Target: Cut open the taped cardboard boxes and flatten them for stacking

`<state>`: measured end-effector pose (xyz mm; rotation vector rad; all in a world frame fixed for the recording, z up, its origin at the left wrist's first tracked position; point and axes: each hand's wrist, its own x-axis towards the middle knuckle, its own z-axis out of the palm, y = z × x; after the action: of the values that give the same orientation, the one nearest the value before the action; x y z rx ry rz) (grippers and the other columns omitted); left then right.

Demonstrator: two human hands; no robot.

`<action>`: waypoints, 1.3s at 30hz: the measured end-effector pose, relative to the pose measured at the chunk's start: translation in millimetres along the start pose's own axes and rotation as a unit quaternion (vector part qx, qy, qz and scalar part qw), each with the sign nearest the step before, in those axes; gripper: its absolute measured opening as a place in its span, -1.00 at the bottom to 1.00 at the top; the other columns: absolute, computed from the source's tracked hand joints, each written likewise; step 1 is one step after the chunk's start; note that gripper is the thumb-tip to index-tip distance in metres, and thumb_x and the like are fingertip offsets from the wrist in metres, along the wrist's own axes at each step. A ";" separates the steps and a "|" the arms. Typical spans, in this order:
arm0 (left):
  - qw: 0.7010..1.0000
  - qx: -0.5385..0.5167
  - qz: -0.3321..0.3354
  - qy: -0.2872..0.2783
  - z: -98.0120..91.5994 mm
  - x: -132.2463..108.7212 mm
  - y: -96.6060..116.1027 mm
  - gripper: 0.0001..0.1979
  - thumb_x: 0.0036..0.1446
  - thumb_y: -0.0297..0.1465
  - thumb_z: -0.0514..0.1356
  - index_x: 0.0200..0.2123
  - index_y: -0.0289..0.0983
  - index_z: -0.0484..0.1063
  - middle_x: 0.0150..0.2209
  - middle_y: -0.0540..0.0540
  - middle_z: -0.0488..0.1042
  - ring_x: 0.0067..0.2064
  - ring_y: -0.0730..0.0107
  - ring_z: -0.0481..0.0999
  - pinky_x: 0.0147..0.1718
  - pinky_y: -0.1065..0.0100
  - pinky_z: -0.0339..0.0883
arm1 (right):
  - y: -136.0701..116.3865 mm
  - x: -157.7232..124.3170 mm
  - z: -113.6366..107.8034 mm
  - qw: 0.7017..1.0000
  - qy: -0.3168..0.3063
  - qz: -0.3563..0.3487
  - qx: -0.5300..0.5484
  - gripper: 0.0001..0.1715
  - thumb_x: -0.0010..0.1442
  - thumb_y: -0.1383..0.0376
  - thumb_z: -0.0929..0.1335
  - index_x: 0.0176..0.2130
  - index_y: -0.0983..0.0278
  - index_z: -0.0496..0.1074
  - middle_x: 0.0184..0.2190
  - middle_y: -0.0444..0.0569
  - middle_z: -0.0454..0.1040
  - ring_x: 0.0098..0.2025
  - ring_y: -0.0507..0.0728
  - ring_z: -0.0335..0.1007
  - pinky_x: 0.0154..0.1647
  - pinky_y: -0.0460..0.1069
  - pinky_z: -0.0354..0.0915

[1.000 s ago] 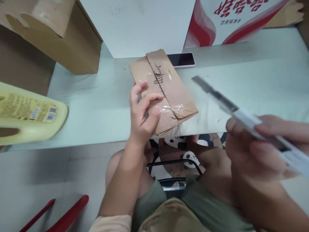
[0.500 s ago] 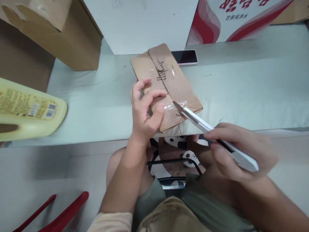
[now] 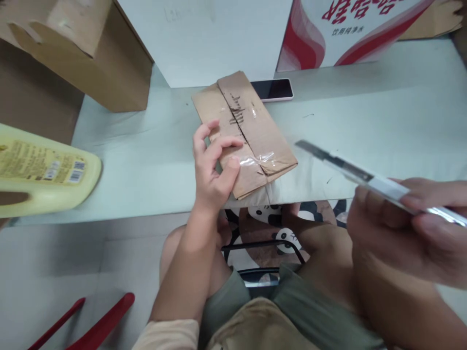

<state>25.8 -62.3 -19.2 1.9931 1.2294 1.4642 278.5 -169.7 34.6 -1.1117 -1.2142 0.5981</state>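
Observation:
A flat brown cardboard box (image 3: 255,126) lies tilted at the front edge of the covered table, its seam slit and clear tape shining near the lower end. My left hand (image 3: 215,163) grips its left side, with thumb and fingers bent over the top. To the right, clear of the box, my right hand (image 3: 408,228) is closed around a white utility knife (image 3: 375,183). The knife's blade is out and points left toward the box. Motion slightly blurs the right hand.
Behind the box lies a phone (image 3: 275,90), in front of a white carton (image 3: 219,43). A red-and-white carton (image 3: 350,46) stands to its right. On the left are a tall brown carton (image 3: 120,63) and a yellow jug (image 3: 65,170). My legs are below the table edge (image 3: 120,217).
My right hand has pulled the knife away from the taped end, to the right, so its tip has left the box. The left hand keeps its hold.

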 end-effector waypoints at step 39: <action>0.968 0.119 0.188 0.117 23.4 0.2 18.7 -0.72 0.17 -0.18 0.28 -0.11 -0.16 0.39 -0.15 -0.11 0.51 -0.01 0.11 0.60 0.22 -0.15 0.49 | 27.0 18.8 47.0 0.989 -0.079 0.043 0.117 -0.75 0.30 0.07 0.49 -0.23 0.19 0.65 -0.61 -0.20 0.40 -0.62 -0.03 0.23 -0.62 -0.07 0.15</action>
<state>54.8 -67.9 -14.6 2.3701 1.2126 1.8516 245.0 -126.9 16.3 -0.9353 -1.1996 0.8864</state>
